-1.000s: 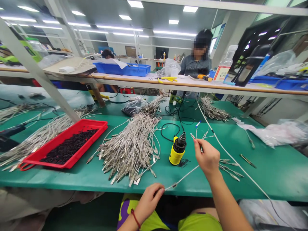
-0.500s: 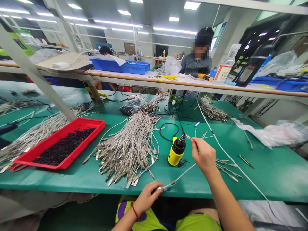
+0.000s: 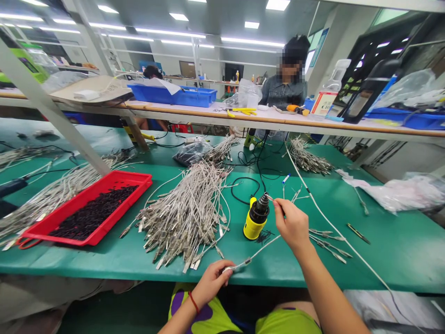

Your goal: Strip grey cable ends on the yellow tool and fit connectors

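Your right hand point(image 3: 292, 226) is almost closed: thumb and forefinger pinch the metal tip of a thin silver braided cable point(image 3: 260, 249), and the other fingers curl inward. Your left hand point(image 3: 210, 283), with a red cord point(image 3: 193, 302) around its wrist, is also curled shut, gripping the cable's other end just past a small metal ferrule point(image 3: 247, 262). The cable runs taut-looking between your hands, toward 2 o'clock from the left hand.

The pinched tip sits just beside the black finned nozzle of an upright yellow heat gun point(image 3: 254, 222), at 10 o'clock from your right hand. A black cord point(image 3: 243, 197) loops away from the gun toward 12 o'clock, and small black snippets point(image 3: 264, 236) lie by its base.

On the green workbench point(image 3: 222, 266), a large heap of terminated cables point(image 3: 184, 222) lies at your 11 o'clock. Further round at 10 o'clock, a red tray point(image 3: 86, 227) holds a mass of small black pieces. A few loose cables point(image 3: 327, 243) lie at 3 o'clock from your right hand, and a white lead point(image 3: 333, 227) crosses the bench beside them.

Straight ahead at 12 o'clock, a co-worker in a denim shirt point(image 3: 283, 93) sits beyond the shelf point(image 3: 243, 116), which carries a blue crate point(image 3: 172, 96).
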Demonstrator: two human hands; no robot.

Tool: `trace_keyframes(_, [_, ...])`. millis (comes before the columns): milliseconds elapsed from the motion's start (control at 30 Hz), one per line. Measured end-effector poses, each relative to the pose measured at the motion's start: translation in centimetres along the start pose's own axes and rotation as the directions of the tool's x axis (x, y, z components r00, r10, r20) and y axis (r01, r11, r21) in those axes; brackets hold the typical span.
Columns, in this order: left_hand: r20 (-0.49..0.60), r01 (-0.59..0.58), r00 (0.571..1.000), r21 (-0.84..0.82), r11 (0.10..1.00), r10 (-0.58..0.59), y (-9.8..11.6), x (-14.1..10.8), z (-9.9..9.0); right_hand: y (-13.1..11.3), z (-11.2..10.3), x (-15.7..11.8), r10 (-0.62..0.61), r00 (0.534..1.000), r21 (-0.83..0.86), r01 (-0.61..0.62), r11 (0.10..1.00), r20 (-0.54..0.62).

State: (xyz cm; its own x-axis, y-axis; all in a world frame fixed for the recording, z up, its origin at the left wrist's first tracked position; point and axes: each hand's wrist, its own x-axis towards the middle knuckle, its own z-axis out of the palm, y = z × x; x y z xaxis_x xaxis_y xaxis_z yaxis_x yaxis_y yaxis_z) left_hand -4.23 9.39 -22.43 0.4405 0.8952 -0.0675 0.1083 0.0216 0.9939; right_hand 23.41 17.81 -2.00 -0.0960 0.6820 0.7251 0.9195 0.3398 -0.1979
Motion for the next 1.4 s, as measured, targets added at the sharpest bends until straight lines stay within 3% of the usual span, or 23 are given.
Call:
trace_keyframes(567, [-0.01,0.004,1.0,-0.011,1.0,-0.004,0.5,0.2,-0.1,0.0,-0.3,-0.5,0.048,0.999,0.133,-0.047,0.99,-0.004])
trace_keyframes(1400, [-0.025,0.01,1.0,-0.006,1.0,-0.01,1.0,0.0,0.1,-0.6,-0.2,-1.4,0.022,1.0,0.186,-0.02,0.982,-0.008])
